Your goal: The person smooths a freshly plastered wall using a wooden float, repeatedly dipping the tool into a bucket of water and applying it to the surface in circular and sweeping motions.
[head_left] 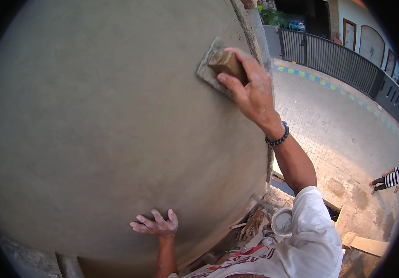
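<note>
A broad grey plastered wall (97,120) fills most of the view, its surface smooth and damp-looking. Near its upper right edge, my right hand (255,88) grips the wooden block handle of a plastering float (211,69). The float's flat plate lies against the plaster, tilted. A dark beaded bracelet (280,134) circles my right wrist. Lower down, my left hand (157,224) is spread with its fingers apart, close to the wall or resting on it; contact is hard to tell. Pale plaster residue coats the left fingers.
A bucket (282,221) and wood scraps (254,224) lie below, by my right side. Past the wall's right edge (250,32) is a paved street (329,125) with a grey metal gate (333,58). A person in a striped top (392,179) stands there.
</note>
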A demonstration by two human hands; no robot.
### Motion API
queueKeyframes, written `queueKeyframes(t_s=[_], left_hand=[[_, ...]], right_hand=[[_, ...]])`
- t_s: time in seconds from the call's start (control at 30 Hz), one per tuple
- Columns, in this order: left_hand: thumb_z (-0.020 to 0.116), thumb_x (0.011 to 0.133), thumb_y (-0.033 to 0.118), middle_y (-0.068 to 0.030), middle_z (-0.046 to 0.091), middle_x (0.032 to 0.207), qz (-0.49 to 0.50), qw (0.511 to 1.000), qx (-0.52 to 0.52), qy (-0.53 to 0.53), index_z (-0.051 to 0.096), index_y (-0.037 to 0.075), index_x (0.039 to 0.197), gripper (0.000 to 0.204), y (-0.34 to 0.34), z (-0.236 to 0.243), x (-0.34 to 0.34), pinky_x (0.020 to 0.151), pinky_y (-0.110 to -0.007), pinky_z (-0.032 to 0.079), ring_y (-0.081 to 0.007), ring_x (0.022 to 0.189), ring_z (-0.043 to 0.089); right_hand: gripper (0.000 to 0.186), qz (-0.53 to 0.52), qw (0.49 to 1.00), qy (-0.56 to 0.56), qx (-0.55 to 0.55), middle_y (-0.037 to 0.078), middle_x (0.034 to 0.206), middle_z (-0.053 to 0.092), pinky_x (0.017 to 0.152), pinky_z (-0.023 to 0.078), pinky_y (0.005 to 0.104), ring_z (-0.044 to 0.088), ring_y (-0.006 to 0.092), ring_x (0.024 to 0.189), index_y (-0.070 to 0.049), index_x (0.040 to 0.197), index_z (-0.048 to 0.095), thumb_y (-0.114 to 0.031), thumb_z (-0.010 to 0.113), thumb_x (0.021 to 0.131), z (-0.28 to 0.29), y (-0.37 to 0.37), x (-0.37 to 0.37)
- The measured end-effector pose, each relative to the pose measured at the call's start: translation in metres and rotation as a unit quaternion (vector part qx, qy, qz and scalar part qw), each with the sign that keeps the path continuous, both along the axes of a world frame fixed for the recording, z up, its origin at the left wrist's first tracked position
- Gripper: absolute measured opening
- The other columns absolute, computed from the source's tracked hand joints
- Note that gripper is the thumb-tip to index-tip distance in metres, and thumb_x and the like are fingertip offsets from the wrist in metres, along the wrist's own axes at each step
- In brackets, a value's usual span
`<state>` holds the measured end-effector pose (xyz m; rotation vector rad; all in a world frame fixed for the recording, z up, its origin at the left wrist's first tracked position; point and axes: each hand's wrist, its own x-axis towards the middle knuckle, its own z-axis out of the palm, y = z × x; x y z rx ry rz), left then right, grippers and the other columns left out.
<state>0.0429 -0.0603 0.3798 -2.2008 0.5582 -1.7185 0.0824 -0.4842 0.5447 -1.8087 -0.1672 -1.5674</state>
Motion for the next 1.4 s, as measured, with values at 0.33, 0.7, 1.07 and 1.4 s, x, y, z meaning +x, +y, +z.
queueKeyframes(t_s=[0.33,0.7,1.07,1.4], left_hand=[[0.042,0.101,0.053,-0.0267,0.016,0.162,-0.01,1.0,-0.001,0.016,0.033,0.015,0.154,0.066,0.001,0.0,0.001,0.115,-0.07,0.009,-0.0595,0.146,0.01],[0.043,0.101,0.051,-0.0275,0.018,0.161,-0.003,1.0,0.007,0.018,0.038,0.013,0.15,0.062,0.004,0.001,-0.004,0.114,-0.071,0.009,-0.0607,0.145,0.011],[0.047,0.1,0.048,-0.0279,0.02,0.161,-0.016,1.0,0.006,0.014,0.041,0.011,0.148,0.061,0.009,0.002,-0.003,0.115,-0.07,0.009,-0.0604,0.145,0.011],[0.05,0.098,0.049,-0.0278,0.02,0.161,-0.016,1.0,-0.003,0.024,0.048,0.01,0.143,0.059,0.009,-0.002,-0.003,0.115,-0.07,0.008,-0.0595,0.146,0.01]], right_hand=[[0.048,0.038,0.996,-0.03,0.078,0.017,0.11,0.07,0.09,0.051,0.0347,0.067,0.0287,0.101,-0.001,0.129,0.059,-0.023,0.075,0.088,0.038,-0.065,0.007],[0.049,0.126,0.991,0.015,0.046,0.018,0.11,0.07,0.09,0.052,0.0339,0.067,0.0238,0.101,0.0,0.128,0.058,-0.021,0.075,0.087,0.01,-0.011,-0.021],[0.051,0.386,0.915,0.087,0.08,0.011,0.113,0.067,0.097,0.048,0.0325,0.063,0.0195,0.112,0.003,0.131,0.057,-0.022,0.074,0.09,0.04,0.03,-0.037],[0.049,0.109,0.97,-0.002,-0.219,0.017,0.11,0.067,0.087,0.05,0.0424,0.062,0.037,0.099,-0.002,0.126,0.061,-0.017,0.078,0.083,0.1,0.071,-0.018]])
